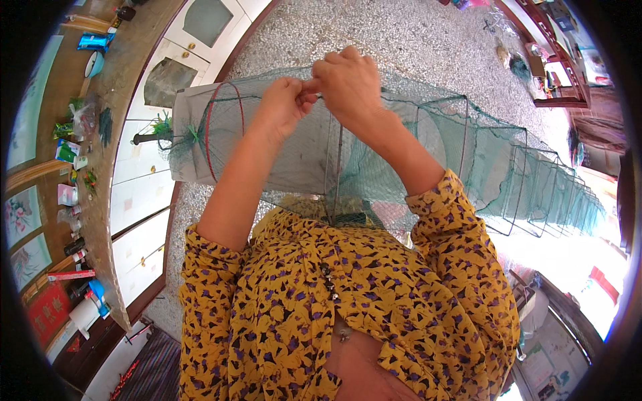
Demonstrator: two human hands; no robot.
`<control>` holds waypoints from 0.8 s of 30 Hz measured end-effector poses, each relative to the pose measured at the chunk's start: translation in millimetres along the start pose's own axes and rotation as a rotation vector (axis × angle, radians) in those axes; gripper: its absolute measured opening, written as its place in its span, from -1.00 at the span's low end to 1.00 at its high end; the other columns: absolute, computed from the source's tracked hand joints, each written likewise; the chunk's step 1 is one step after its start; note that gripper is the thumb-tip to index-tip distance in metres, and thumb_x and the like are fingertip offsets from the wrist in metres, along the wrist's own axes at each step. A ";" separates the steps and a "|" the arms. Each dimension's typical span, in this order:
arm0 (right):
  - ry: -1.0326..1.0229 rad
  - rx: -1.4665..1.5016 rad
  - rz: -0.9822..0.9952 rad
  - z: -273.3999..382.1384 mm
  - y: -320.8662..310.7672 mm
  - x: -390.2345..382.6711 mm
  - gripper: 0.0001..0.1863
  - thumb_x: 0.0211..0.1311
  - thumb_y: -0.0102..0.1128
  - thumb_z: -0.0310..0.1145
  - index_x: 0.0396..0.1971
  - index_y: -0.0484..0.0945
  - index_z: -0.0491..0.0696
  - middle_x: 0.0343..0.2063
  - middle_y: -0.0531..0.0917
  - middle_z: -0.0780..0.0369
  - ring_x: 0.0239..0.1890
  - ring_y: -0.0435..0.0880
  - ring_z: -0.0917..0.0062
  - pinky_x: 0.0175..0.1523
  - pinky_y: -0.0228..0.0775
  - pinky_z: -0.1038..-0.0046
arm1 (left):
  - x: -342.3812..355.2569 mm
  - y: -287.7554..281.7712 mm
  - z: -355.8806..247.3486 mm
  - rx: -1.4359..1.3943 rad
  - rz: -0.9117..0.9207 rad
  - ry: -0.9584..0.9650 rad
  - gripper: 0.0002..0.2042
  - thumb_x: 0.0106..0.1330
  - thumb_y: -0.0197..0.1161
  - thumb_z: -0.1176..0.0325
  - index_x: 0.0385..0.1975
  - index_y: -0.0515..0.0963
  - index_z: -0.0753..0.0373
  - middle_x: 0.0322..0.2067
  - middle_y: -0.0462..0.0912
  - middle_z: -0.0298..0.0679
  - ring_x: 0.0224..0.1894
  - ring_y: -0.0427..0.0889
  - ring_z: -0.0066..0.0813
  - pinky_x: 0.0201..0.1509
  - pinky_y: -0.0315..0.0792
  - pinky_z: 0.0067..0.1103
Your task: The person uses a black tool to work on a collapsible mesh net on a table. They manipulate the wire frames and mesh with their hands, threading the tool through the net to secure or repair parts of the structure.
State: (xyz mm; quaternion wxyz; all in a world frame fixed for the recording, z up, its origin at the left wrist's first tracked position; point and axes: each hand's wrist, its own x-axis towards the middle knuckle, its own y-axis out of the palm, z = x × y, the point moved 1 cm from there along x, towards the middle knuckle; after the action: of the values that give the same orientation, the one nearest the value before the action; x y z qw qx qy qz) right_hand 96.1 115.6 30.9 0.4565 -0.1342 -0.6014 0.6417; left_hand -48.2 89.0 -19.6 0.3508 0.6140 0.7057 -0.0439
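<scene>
A long, collapsible fish trap of green mesh [441, 130] stretches from the left across to the far right, held in shape by several dark rectangular wire frames. Over its near section, my left hand [282, 105] and my right hand [349, 83] meet, both with curled fingers. Their fingertips pinch together at the top bar of one frame; whatever thin piece is between them is hidden. A red hoop [209, 130] rings the mesh left of my left hand. Beyond it the net gathers to a tied end [194, 134]. Grey board-like material [294, 157] shows through the mesh.
White cabinets [137, 157] with a wooden countertop [114, 220] stand along the left, bearing packets, a bowl [93, 64] and small plants. Speckled floor [301, 33] lies beyond the net. Dark wooden furniture [562, 101] is at the far right.
</scene>
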 end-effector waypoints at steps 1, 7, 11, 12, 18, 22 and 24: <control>-0.011 0.080 -0.023 4.8 7.0 4.5 -0.92 -0.06 0.25 -0.32 -0.51 0.59 0.05 -0.48 0.58 0.34 -0.24 0.52 0.40 -0.23 0.36 0.34 | -6.5 8.3 1.4 0.033 0.006 0.067 -0.85 0.35 -0.14 0.45 -0.28 0.41 0.32 -0.33 0.55 -0.22 -0.46 0.47 -0.59 -0.46 0.38 -0.66; 0.206 0.872 -0.194 10.9 -29.1 38.7 -0.89 0.05 0.22 -0.35 -0.42 0.56 -0.03 -0.50 0.62 0.21 -0.41 0.61 0.38 -0.25 0.45 0.40 | -16.4 36.3 -4.5 0.253 -0.066 0.292 -0.84 0.34 -0.01 0.37 -0.21 0.44 0.29 -0.35 0.54 -0.30 -0.43 0.45 -0.61 -0.38 0.36 -0.65; 0.081 1.377 -0.439 -21.1 -79.9 52.5 -0.90 0.37 -0.08 -0.37 -0.36 0.37 -0.02 -0.58 0.52 0.32 -0.56 0.52 0.65 -0.45 0.41 0.63 | -4.8 44.7 11.7 0.666 -0.072 0.437 -0.85 0.31 0.03 0.39 -0.20 0.48 0.23 -0.36 0.53 -0.27 -0.41 0.45 -0.56 -0.29 0.38 -0.60; 0.086 1.507 -0.441 -35.0 -85.7 56.0 -0.87 0.38 -0.07 -0.32 -0.34 0.36 -0.04 -0.58 0.52 0.31 -0.56 0.52 0.65 -0.45 0.41 0.62 | -1.0 39.9 16.3 0.781 -0.097 0.496 -0.85 0.30 0.04 0.40 -0.20 0.49 0.22 -0.36 0.52 -0.26 -0.40 0.45 -0.54 -0.27 0.38 -0.59; 0.091 1.472 -0.873 -120.5 -162.1 36.5 -0.82 0.40 -0.12 -0.28 -0.36 0.34 -0.05 -0.62 0.45 0.34 -0.66 0.35 0.72 -0.60 0.16 0.71 | -18.1 51.3 9.3 0.867 0.015 0.831 -0.83 0.32 0.08 0.32 -0.20 0.55 0.17 -0.45 0.37 -0.45 -0.42 0.28 -0.66 -0.22 0.27 -0.67; 0.002 1.386 -0.931 -76.7 -140.9 49.9 -0.84 0.37 -0.06 -0.25 -0.38 0.36 0.01 -0.62 0.45 0.38 -0.69 0.27 0.76 -0.61 0.12 0.74 | -17.3 34.0 -4.6 0.837 0.151 0.501 -0.83 0.30 0.12 0.27 -0.20 0.56 0.13 -0.45 0.41 -0.49 -0.38 0.31 -0.67 -0.20 0.28 -0.65; -0.204 1.255 -0.808 -71.6 -142.7 51.3 -0.85 0.36 -0.03 -0.25 -0.39 0.38 0.02 -0.63 0.46 0.39 -0.71 0.24 0.80 -0.65 0.06 0.76 | -14.9 37.8 -16.2 0.729 0.183 0.332 -0.84 0.29 0.13 0.26 -0.23 0.56 0.12 -0.45 0.44 -0.49 -0.38 0.32 -0.67 -0.19 0.30 -0.65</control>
State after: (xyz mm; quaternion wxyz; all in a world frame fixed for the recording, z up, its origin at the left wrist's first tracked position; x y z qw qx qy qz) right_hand 180.3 180.4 160.6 0.5893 0.4423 -0.1643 0.6558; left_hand -21.5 93.7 14.6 -0.0060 0.7569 0.6336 -0.1600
